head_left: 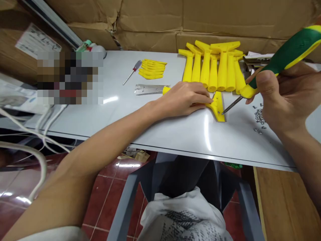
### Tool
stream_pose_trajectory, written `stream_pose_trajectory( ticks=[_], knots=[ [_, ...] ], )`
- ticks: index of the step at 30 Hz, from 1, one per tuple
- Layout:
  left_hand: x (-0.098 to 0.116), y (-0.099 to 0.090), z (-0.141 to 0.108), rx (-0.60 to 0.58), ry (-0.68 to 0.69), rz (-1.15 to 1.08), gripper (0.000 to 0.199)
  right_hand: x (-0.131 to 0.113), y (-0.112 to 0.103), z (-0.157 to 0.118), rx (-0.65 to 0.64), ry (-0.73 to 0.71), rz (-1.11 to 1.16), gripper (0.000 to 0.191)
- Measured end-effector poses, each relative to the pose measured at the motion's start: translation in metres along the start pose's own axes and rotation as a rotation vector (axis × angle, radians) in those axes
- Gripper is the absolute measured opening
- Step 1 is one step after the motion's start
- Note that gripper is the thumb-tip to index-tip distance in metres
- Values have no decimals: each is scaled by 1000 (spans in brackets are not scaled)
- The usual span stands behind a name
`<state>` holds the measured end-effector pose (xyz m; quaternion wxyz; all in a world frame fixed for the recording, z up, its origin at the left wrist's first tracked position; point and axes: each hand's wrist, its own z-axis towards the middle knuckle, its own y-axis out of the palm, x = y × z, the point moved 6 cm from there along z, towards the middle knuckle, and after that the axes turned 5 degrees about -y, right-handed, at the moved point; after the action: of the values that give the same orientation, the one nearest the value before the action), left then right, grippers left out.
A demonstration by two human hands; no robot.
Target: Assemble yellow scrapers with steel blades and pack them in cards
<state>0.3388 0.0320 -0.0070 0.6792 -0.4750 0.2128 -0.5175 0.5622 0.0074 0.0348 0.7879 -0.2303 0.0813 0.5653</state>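
My left hand (184,99) is closed around the handle of a yellow scraper, whose head (218,106) lies on the white table with a thin blade along its right edge. In my right hand (288,97) is a green and yellow screwdriver (288,50), held at a slant. Its metal tip meets the scraper head near the lower end. Small screws (259,115) lie in a loose pile beside my right hand. Just beyond my left hand, several yellow scraper handles (222,70) rest side by side.
Several flat yellow pieces (152,69) and a small screwdriver (132,71) lie left of the handles, with metal blades (147,89) nearer. Cardboard (150,20) stands behind the table (120,117). White cables (37,134) hang at left; a chair (122,207) is below.
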Motion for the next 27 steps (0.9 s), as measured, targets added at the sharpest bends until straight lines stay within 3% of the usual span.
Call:
stream_pose_trajectory(
  ticks=[2, 6, 20, 27],
  knots=[
    [-1, -1, 0, 9, -7, -43, 23, -1, 3, 1, -8, -22, 20, 72],
    [-1, -3, 0, 37, -6, -76, 19, 0, 10, 3, 38, 74, 78, 66],
    [3, -2, 2, -6, -31, -15, 19, 8, 17, -6, 37, 98, 63, 81],
    [1, 0, 2, -8, -35, -19, 19, 1, 16, -1, -79, 83, 213, 79]
  ],
)
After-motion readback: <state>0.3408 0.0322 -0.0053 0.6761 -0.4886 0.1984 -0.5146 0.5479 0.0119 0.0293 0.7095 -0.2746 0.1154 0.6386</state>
